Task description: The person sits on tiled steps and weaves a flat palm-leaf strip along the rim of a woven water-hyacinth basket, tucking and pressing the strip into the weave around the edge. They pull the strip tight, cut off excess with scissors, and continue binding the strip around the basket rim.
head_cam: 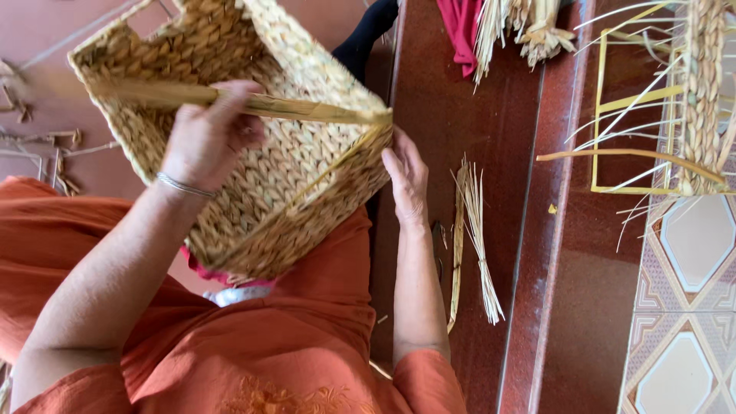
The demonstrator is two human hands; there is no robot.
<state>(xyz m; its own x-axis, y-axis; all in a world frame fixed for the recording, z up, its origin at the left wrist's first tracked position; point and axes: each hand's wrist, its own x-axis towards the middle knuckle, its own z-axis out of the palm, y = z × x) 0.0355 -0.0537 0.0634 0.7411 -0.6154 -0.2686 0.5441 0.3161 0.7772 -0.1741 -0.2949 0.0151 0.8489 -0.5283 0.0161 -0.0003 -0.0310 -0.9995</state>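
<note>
Left hand [205, 138] shut tight around a long flat yellow strip [307, 110], pulling it across the top of the woven basket [253, 176]. Right hand [406, 178] flat and mostly open, fingers pressed against the basket's corner, just where the strip goes into the weave; nothing held inside it, only steadying. Basket resting on the lap between both hands, tipped up on its side, open mouth facing up and away. Walls and bottom already woven thick and full, with a handle hole cut in the far side. Rim looks like the part in work now, with the strip not yet tucked in all the way. So most of the weaving seems done, only the edge left, as far as can be judged. Just beside the right hand, on the dark red floor [552, 291], a small bundle of thin straws [479, 245]. Farther off past the right hand, a yellow wire frame [636, 100] only partly woven, with loose strands sticking out. Beyond both hands, a red cloth [460, 27] and more dried stalks [529, 27].
</note>
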